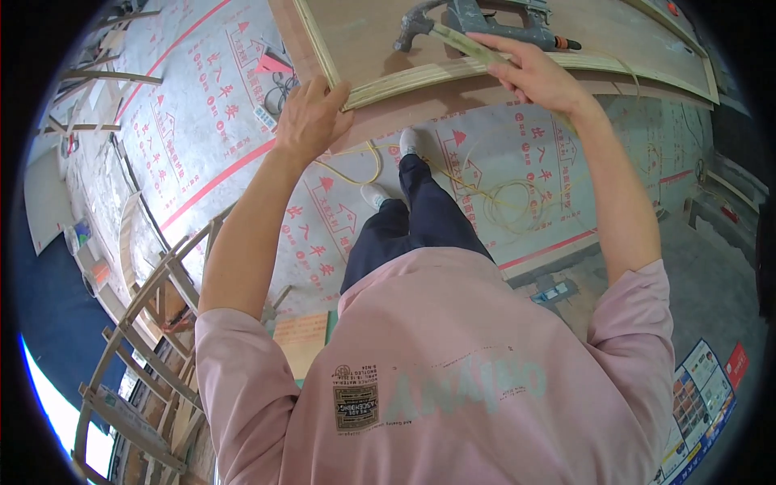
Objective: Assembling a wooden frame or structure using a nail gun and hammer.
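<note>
My left hand bends its fingers over the wooden strip at the panel's near-left corner; I can't tell whether they grip. The near edge leaves me room up to the hammer, its handle wrapped by my right hand's fingers, nail gun just beyond.

A printed pink short-sleeved shirt tops dark navy trousers and pale shoes.

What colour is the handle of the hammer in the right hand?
The hammer handle is pale yellow-green, best seen in the head view.
</note>
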`<state>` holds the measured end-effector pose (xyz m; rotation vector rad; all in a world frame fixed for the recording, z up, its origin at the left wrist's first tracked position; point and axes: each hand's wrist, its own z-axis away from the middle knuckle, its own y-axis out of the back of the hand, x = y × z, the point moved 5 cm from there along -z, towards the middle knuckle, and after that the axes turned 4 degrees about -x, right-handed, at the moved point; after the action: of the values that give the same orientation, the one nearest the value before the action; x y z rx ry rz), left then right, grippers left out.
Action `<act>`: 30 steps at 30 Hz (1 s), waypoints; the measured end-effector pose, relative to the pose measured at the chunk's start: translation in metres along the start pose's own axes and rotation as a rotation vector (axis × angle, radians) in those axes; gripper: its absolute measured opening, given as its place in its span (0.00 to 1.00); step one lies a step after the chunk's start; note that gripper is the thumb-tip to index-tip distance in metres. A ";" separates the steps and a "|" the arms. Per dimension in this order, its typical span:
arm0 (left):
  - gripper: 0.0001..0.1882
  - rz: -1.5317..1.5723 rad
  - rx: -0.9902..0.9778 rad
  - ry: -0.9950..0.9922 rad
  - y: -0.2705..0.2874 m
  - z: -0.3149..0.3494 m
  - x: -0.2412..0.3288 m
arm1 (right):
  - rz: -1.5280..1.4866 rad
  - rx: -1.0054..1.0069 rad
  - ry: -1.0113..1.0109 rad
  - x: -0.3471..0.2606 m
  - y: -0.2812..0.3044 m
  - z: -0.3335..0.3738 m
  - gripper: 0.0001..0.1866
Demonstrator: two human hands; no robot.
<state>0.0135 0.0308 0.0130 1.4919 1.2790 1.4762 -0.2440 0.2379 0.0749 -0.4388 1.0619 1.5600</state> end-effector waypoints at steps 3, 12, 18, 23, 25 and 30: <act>0.19 0.004 0.014 0.009 -0.001 -0.002 -0.001 | -0.078 0.014 -0.002 0.001 -0.008 0.011 0.30; 0.22 0.026 -0.009 -0.023 -0.001 0.001 -0.002 | -0.195 0.029 -0.046 0.015 -0.018 0.022 0.32; 0.23 0.064 -0.023 -0.042 0.009 0.002 -0.002 | -0.311 0.027 -0.016 0.001 -0.037 0.024 0.33; 0.38 0.624 -0.154 0.526 -0.006 0.009 -0.008 | -0.305 0.021 0.031 -0.005 -0.044 0.024 0.34; 0.40 0.843 -0.051 0.538 -0.021 0.010 -0.003 | -0.277 0.030 -0.028 -0.012 -0.048 0.029 0.34; 0.43 1.249 0.088 0.510 -0.029 0.010 -0.001 | -0.319 0.041 -0.022 -0.003 -0.059 0.031 0.34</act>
<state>0.0179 0.0400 -0.0159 2.2122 0.5595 2.7236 -0.1804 0.2580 0.0700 -0.5341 0.9533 1.2560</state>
